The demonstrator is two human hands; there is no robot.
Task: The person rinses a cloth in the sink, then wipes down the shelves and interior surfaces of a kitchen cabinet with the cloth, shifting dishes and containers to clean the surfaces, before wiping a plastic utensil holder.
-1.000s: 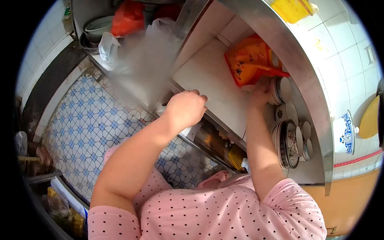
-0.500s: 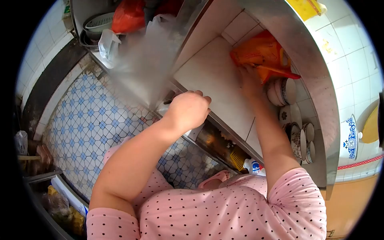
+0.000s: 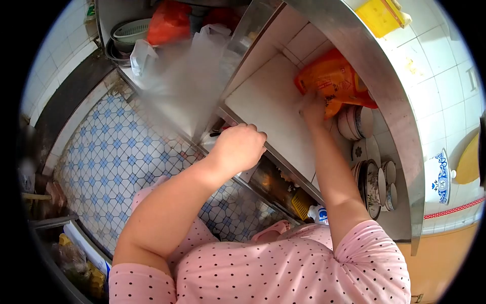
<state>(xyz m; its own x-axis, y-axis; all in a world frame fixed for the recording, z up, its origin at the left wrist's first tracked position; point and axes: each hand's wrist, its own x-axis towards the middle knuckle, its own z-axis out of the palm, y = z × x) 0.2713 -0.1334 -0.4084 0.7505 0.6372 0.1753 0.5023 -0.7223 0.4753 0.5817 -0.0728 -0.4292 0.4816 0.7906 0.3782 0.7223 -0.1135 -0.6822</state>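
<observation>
An orange-red printed plastic bag (image 3: 336, 76) lies at the far end of the white tiled shelf (image 3: 276, 104) inside the cabinet. My right hand (image 3: 312, 109) is at the bag's near lower side, close against it. Its fingers are smeared by motion, so their grip is unclear. My left hand (image 3: 240, 147) is closed in a fist at the shelf's metal front edge (image 3: 289, 164). Its fingertips are turned away, and whatever they may hold is hidden.
Stacked bowls (image 3: 354, 122) and several patterned dishes (image 3: 375, 185) stand along the shelf's right side. A yellow rack (image 3: 302, 202) sits below the shelf. At the left, a blurred translucent surface (image 3: 179, 93) hangs before white plastic bags and a green strainer (image 3: 132, 29).
My right hand has drawn slightly back from the orange bag, which now lies flatter, its flap lowered. My left hand stays in a fist at the shelf edge. The view has shifted slightly.
</observation>
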